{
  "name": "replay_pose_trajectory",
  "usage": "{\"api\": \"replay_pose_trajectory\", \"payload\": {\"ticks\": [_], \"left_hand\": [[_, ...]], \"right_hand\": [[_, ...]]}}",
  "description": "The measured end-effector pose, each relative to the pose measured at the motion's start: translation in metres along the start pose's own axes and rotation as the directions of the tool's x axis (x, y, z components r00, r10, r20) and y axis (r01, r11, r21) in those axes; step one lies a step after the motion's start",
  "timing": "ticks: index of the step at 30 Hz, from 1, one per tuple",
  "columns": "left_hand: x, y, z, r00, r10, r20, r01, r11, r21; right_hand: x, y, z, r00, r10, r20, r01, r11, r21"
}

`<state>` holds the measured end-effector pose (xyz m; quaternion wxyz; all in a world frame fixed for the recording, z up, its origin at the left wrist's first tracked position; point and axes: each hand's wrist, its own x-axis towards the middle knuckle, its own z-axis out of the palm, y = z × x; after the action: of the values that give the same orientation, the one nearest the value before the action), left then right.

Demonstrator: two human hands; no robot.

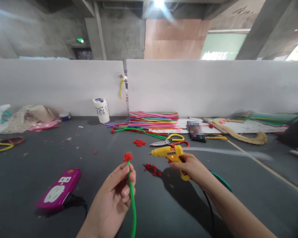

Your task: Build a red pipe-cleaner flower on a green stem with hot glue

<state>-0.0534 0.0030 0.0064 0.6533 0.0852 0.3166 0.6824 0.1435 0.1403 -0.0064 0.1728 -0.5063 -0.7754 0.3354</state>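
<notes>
My left hand (pixel 118 188) pinches a green pipe-cleaner stem, topped by a small red flower (pixel 127 157); the stem (pixel 133 208) hangs down past my palm. My right hand (pixel 188 167) is wrapped round the handle of a yellow hot glue gun (pixel 167 152), its small orange light lit. The gun's nozzle points left, to the right of the flower and apart from it. A clear glue stick (pixel 221 152) sticks out of its back. Small red pieces (pixel 152 169) lie on the dark table below the nozzle, and more red pieces (pixel 139 142) lie farther back.
Behind the gun lie scissors (pixel 167 142) and a pile of coloured pipe cleaners (pixel 154 120). A magenta power strip (pixel 61 190) is at the left front. A white cup (pixel 101 110) stands near the white partition (pixel 201 87). Another pair of scissors (pixel 7 143) lies far left.
</notes>
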Motion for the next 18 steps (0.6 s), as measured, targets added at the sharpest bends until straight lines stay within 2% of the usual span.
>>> {"api": "replay_pose_trajectory", "payload": {"ticks": [4, 8, 11, 15, 16, 18], "left_hand": [[-0.003, -0.002, 0.002, 1.0, 0.01, -0.009, -0.01, 0.999, 0.045], [-0.004, -0.003, 0.0, 1.0, 0.01, -0.013, -0.009, 0.997, 0.083], [-0.002, -0.004, -0.002, 1.0, 0.0, -0.021, 0.002, 0.997, 0.08], [0.001, -0.007, -0.001, 1.0, -0.015, -0.025, 0.017, 0.996, 0.088], [0.001, -0.007, -0.001, 1.0, -0.018, -0.026, 0.02, 0.996, 0.092], [0.001, -0.007, -0.001, 0.999, -0.02, -0.029, 0.023, 0.995, 0.097]], "right_hand": [[0.013, 0.018, 0.008, 0.99, 0.135, -0.042, -0.142, 0.957, -0.255], [0.01, 0.017, 0.01, 0.986, 0.114, -0.123, -0.158, 0.873, -0.461], [0.003, 0.005, 0.012, 0.987, 0.006, -0.161, -0.096, 0.823, -0.56], [-0.005, -0.012, 0.022, 0.98, -0.197, -0.006, 0.152, 0.776, -0.612], [-0.005, -0.014, 0.024, 0.978, -0.21, 0.013, 0.173, 0.764, -0.621], [-0.004, -0.015, 0.024, 0.986, -0.165, -0.035, 0.102, 0.748, -0.656]]}}
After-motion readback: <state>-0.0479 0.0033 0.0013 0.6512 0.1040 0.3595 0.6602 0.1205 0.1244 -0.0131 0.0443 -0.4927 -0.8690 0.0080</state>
